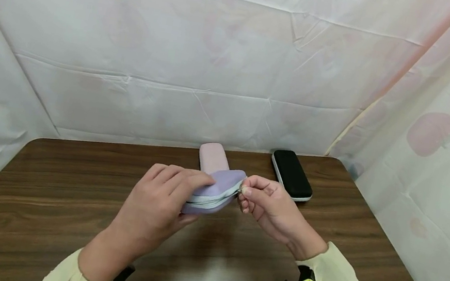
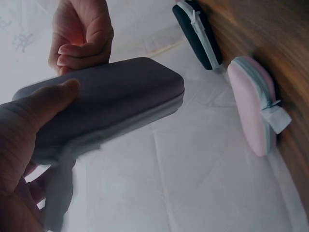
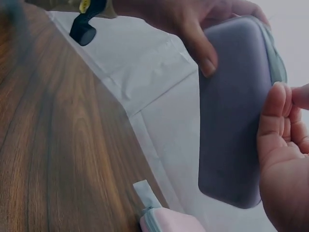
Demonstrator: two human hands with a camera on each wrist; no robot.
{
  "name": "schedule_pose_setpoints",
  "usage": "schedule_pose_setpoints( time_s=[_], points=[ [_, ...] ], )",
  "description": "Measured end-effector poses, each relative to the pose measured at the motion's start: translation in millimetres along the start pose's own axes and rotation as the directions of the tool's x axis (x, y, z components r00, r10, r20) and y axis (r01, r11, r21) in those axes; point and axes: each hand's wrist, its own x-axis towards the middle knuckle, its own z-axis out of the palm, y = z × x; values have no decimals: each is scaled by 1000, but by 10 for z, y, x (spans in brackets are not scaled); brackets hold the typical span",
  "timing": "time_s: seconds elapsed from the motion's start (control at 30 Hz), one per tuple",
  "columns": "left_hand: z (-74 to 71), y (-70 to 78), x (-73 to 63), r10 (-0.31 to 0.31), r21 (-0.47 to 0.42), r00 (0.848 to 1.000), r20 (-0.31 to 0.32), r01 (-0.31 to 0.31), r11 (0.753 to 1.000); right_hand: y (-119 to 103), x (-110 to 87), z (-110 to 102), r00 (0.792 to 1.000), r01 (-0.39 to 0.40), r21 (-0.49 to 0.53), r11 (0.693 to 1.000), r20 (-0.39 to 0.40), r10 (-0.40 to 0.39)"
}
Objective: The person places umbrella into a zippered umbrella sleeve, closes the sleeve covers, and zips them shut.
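My left hand [image 1: 160, 199] grips a lavender zippered case [image 1: 225, 180] above the table, fingers over the top and thumb below. A pale zipper band runs round the case's side, facing me in the head view. At the right end of the case, my right hand [image 1: 269, 206] pinches the zipper pull between thumb and forefinger; the pull is mostly hidden by those fingers. In the left wrist view a grey fabric tab [image 2: 59, 193] hangs by the left hand. The right wrist view shows the broad smooth face of the lavender case [image 3: 234, 116].
Behind the hands, a pink case [image 1: 213, 156] lies on the brown wooden table [image 1: 77, 205]. Farther right is a black case [image 1: 292, 175] with a white zipper band. Pale sheeting [image 1: 178, 44] hangs along the table's back and sides.
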Motion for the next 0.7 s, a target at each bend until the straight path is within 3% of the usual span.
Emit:
schedule_pose_setpoints(
  time_s=[0.13, 0.23, 0.37, 0.5, 0.6, 0.7],
  points=[
    [-12, -57, -63, -56, -77, 998, 26, 58, 995, -9, 1, -60, 1000, 15, 77, 997, 26, -17],
    [8, -90, -96, -46, -161, 999, 5, 46, 986, -19, 3, -82, 998, 24, 114, 993, 55, -30],
    [72, -111, -120, 20, -295, 999, -48, -33, 955, -18, 14, -85, 994, 29, 128, 991, 103, -42],
    [133, -115, -130, 96, -411, 990, -98, -129, 903, -8, 34, -65, 989, 27, 140, 990, 140, -47],
    [173, -109, -136, 146, -449, 981, -128, -189, 873, -6, 45, -54, 987, 25, 153, 988, 153, -49],
    [204, -99, -148, 172, -453, 973, -155, -225, 863, -9, 48, -47, 986, 26, 158, 987, 159, -51]
  ],
)
